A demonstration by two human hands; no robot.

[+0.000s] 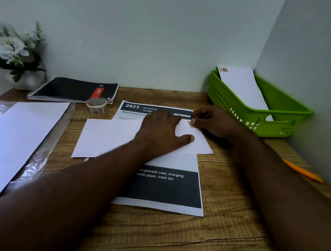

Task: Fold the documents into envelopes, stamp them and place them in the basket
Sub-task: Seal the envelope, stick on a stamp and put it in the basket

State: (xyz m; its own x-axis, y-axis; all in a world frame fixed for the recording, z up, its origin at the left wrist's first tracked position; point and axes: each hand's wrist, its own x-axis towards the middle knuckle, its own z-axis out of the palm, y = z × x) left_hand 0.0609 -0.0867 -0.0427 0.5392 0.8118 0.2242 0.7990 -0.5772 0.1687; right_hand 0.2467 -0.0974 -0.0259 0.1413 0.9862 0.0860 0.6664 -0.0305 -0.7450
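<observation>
While hands hide it (105, 137), notebook (73, 91) behind.

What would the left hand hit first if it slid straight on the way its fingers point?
Probably the right hand, just beyond the left hand on the envelope; past it, the green basket. Depth unclear.

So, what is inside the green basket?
One white envelope leans inside the green basket, a stamp on its upper corner. The basket's wall hides its lower end and anything beneath.

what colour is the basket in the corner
Bright green, slotted plastic sides, seen clearly in the head view, with a white envelope inside.
</observation>
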